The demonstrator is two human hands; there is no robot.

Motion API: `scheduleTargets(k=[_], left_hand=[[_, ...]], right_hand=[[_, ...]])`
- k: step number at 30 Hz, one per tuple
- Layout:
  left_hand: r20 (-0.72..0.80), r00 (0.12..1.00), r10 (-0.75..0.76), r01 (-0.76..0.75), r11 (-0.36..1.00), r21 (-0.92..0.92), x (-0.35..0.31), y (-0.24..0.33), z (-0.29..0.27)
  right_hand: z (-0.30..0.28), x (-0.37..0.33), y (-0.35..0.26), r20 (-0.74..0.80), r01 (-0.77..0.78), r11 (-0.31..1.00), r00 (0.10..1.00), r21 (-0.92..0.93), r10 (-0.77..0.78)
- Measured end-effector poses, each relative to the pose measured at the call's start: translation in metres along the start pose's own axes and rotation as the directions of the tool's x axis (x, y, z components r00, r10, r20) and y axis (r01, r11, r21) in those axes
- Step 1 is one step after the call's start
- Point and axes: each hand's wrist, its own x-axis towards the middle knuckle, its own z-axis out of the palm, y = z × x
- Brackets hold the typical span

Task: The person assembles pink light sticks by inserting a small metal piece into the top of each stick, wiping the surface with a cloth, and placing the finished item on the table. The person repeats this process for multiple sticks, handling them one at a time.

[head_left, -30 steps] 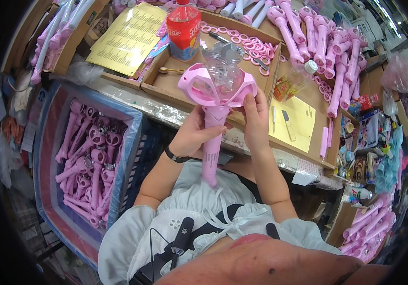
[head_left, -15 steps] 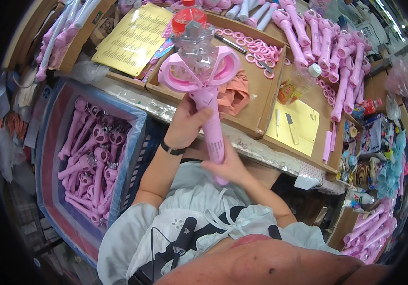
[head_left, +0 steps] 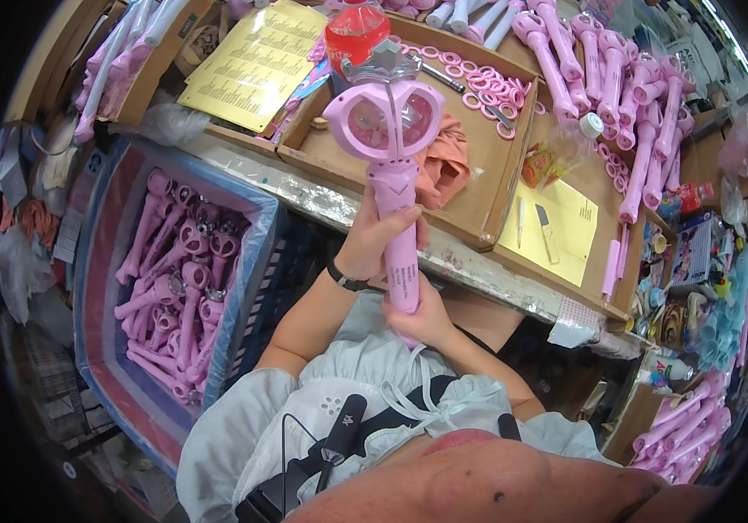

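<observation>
Upright in front of me is a pink toy wand, its head made of pink-rimmed petals around a clear part with a grey tip. My left hand, a dark band on its wrist, is wrapped around the upper handle. Lower down, the fingers of my right hand close around the handle's bottom end. The wand's head stands in front of a cardboard tray and partly hides an orange cloth in it.
Left of me, a blue-lined basket holds several pink wands. On the bench are pink rings, yellow sheets, a red-liquid bottle, a clear bottle and a cutter knife. More pink wands are piled at the back right.
The wand's spread pink petals have come together around its head. The wand stands more upright, and my right hand has closed around its lower end.
</observation>
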Motion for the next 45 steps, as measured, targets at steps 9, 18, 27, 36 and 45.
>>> scheduleTargets(k=[9, 18, 27, 36, 45], left_hand=[[-0.053, 0.997, -0.053, 0.05, 0.997, -0.063, -0.002, -0.002, 0.001], [-0.109, 0.982, 0.153, -0.165, 0.981, -0.101, -0.003, 0.015, -0.015], [-0.046, 0.998, 0.053, -0.065, 0.948, -0.313, 0.003, 0.021, -0.028], [-0.039, 0.999, 0.012, -0.025, 0.937, -0.348, 0.008, 0.012, -0.014], [-0.167, 0.982, 0.087, -0.114, 0.981, -0.156, 0.003, 0.015, -0.001]], right_hand=[[0.002, -0.001, -0.002, 0.05, -0.051, 0.997, 0.998, 0.058, 0.048], [-0.12, 0.009, -0.081, -0.407, 0.067, 0.766, 0.816, -0.64, -0.411], [-0.145, 0.049, -0.094, -0.453, -0.337, 0.372, 0.844, -0.865, -0.289], [-0.026, 0.045, -0.14, -0.027, 0.72, 0.344, 0.412, -0.602, -0.911], [-0.02, 0.06, -0.135, 0.053, 0.726, 0.232, 0.347, -0.647, -0.937]])
